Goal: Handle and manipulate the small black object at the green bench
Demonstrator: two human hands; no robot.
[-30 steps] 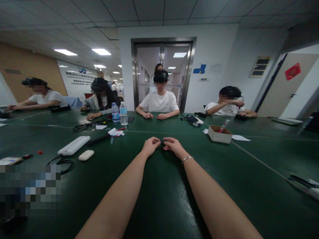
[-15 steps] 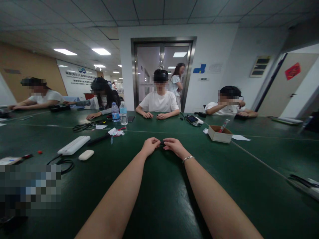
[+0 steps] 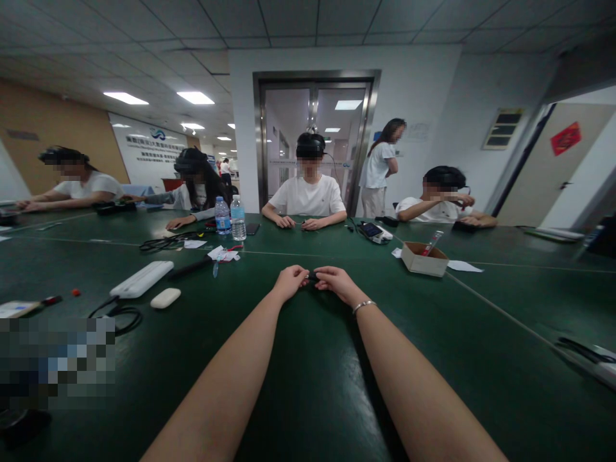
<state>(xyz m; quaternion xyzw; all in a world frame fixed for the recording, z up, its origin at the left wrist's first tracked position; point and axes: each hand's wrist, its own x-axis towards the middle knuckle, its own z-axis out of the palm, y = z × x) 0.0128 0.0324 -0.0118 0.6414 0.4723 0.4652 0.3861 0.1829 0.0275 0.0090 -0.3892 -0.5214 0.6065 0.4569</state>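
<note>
Head view. We note the left hand and right hand almost meeting above the green table, fingertips of both pinched narrow on a small dark object between them; too small for us to make out its shape. Metal bracelet around the right wrist. Left of the left hand: oval white case, longer white device just past it. Two bottles upright, ahead-left of the left hand. Right of the right hand, slightly forward: open carton with a slim item leaning inside.
</note>
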